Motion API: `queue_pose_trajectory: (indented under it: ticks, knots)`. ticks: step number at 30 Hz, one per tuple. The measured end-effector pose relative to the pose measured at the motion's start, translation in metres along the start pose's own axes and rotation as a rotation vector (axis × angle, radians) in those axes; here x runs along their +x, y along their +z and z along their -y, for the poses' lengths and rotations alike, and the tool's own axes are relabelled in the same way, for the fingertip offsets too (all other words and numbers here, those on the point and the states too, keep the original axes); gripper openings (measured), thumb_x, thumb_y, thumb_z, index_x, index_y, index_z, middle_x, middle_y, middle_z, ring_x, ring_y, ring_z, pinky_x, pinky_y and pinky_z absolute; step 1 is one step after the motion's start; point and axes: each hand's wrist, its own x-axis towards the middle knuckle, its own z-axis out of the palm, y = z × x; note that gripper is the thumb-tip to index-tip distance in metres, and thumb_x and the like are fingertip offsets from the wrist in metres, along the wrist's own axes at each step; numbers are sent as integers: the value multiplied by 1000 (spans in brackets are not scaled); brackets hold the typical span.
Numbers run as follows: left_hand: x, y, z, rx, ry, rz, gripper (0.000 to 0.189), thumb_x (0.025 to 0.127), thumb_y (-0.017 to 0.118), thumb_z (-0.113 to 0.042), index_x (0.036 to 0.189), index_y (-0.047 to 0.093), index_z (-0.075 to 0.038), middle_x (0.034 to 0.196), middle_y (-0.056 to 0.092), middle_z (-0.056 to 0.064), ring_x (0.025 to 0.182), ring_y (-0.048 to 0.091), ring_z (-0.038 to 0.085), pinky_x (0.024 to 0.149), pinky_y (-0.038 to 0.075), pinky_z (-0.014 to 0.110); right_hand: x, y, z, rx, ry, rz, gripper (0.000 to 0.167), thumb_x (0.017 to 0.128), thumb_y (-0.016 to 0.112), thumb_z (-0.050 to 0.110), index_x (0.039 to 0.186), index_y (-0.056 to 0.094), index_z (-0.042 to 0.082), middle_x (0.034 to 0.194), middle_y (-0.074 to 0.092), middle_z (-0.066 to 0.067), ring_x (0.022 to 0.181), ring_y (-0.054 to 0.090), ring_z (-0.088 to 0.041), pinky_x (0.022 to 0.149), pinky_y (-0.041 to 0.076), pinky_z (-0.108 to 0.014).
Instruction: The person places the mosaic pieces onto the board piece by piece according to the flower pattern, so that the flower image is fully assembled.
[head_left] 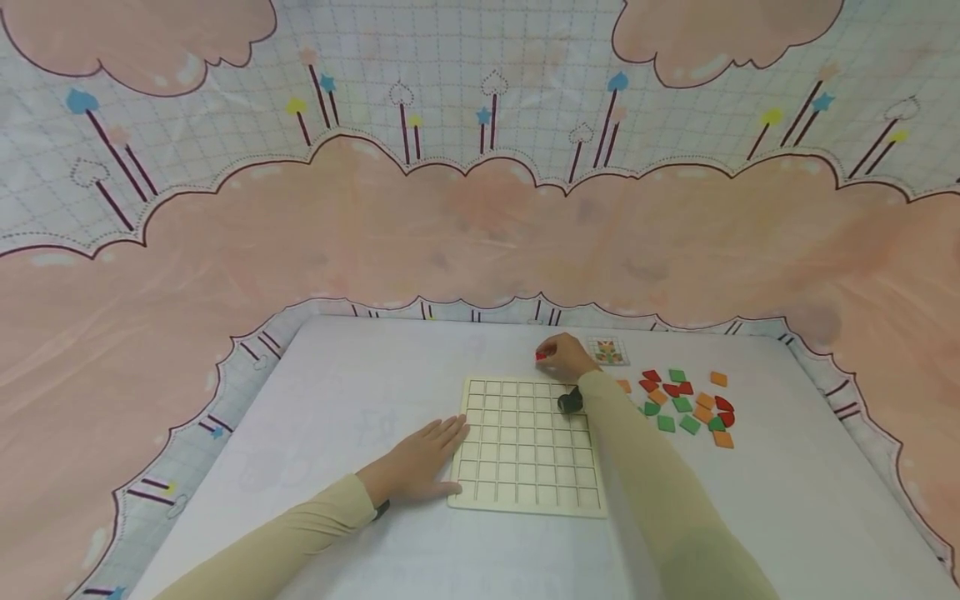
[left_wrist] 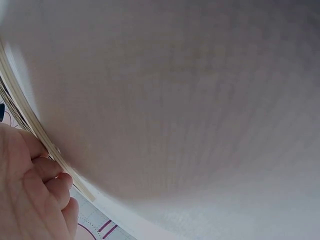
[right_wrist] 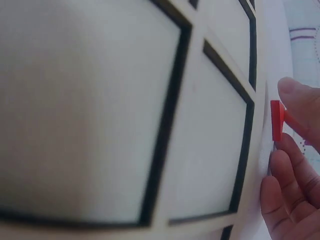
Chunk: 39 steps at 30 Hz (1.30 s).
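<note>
A pale wooden grid board point(head_left: 517, 446) with square recesses lies on the white table. Along its left edge rests my left hand point(head_left: 423, 454), fingers extended, fingertips and thumb at the rim; the left wrist view shows the fingertips against the board's side point(left_wrist: 42, 135). Beyond the board's far edge, my right hand point(head_left: 567, 357) pinches a small red tile point(head_left: 540, 356) between thumb and fingers. In the right wrist view the red tile point(right_wrist: 276, 121) appears edge-on, so its full outline is hidden. A small pattern card point(head_left: 607, 351) lies just right of that hand.
To the right of the board lie scattered tiles: several green squares point(head_left: 666, 423), orange squares point(head_left: 723, 439) and rounded red pieces point(head_left: 723, 404). My right sleeve point(head_left: 652, 483) passes over the board's right edge and hides part of it. A patterned cloth point(head_left: 480, 233) hangs behind the table.
</note>
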Motion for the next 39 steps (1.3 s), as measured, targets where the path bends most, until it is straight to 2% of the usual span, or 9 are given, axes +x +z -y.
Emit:
queue_pose_trajectory:
  ticks: [6, 20, 24, 34, 39]
  knots:
    - [1, 0, 0, 2, -4, 6, 84, 91, 43, -58, 148, 23, 1, 156, 21, 16, 144, 23, 27, 118, 24, 39, -2, 1, 2, -10, -51, 21, 24, 81, 71, 11, 104, 70, 2, 96, 68, -12, 87, 60, -21, 83, 51, -36]
    - [1, 1, 1, 39, 4, -5, 84, 92, 42, -59, 148, 23, 1, 156, 21, 15, 144, 23, 26, 118, 25, 38, -2, 3, -2, -49, -44, 0, 22, 83, 68, 9, 103, 70, 3, 98, 67, -12, 89, 58, -22, 82, 50, -37]
    - [0, 1, 1, 34, 1, -4, 84, 92, 42, -59, 148, 23, 1, 156, 21, 16, 144, 23, 26, 118, 25, 38, -2, 5, -3, -28, -15, -16, 21, 82, 68, 9, 102, 71, 4, 100, 66, -12, 89, 57, -22, 82, 49, -36]
    - [1, 3, 1, 38, 0, -4, 85, 91, 42, -60, 148, 24, 0, 156, 22, 15, 144, 24, 26, 118, 25, 38, -6, 4, -6, 37, -25, -39, 20, 80, 72, 11, 98, 72, 4, 93, 68, -12, 78, 56, -19, 72, 48, -30]
    - [2, 4, 2, 49, -7, -2, 85, 91, 41, -61, 148, 23, 0, 156, 21, 14, 145, 23, 25, 118, 24, 37, -6, 3, -9, 72, -29, -34, 20, 79, 72, 10, 99, 73, 5, 92, 68, -12, 77, 57, -18, 72, 49, -30]
